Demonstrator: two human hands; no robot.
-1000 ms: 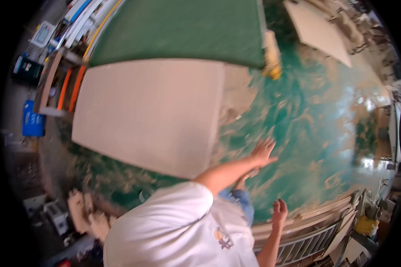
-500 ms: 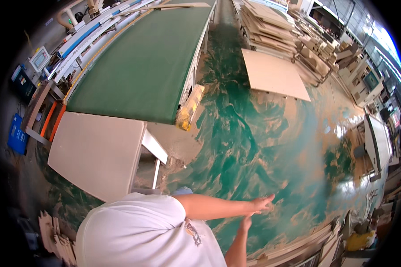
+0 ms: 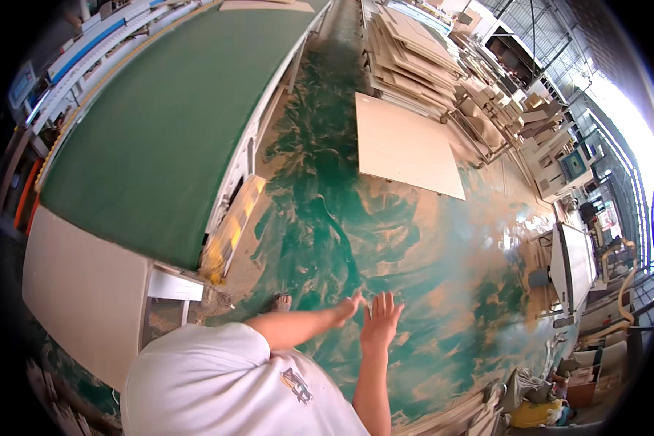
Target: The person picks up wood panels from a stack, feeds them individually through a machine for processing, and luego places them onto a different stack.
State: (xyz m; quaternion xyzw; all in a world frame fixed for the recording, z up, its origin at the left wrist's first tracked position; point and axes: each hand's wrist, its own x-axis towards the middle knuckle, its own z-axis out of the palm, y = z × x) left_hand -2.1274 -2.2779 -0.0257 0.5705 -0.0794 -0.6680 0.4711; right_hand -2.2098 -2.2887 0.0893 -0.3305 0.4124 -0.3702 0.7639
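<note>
The left hand (image 3: 352, 306) and the right hand (image 3: 382, 320) are both held out in front of the person. They are open and empty, with the fingers spread. They are just beside each other, but I cannot tell if they touch. They hold nothing.

The nearest thing to the hands is the green floor (image 3: 320, 189) under them. It has dusty tan patches. A foot in a sandal (image 3: 282, 301) shows at 9 o'clock from the hands, near them.

At 10 o'clock there is a yellow and black striped guard (image 3: 229, 229) on the corner of a long green-topped table (image 3: 145, 138). A big pale board (image 3: 80, 291) lies at 9 o'clock, past the person's white shirt (image 3: 218, 385), at the end of that table.

At 12 o'clock, well apart from the hands, a flat pale board (image 3: 403, 145) lies on the floor. Stacks of boards (image 3: 407, 51) sit behind it. A white machine (image 3: 578, 261) stands at 3 o'clock.

I think the best way to do this bit well is to keep both hands free and open like this. The dust may make the floor slippery, so slow, flat steps seem wise. It also seems good to stay clear of the striped guard, so a leg does not bump it.
</note>
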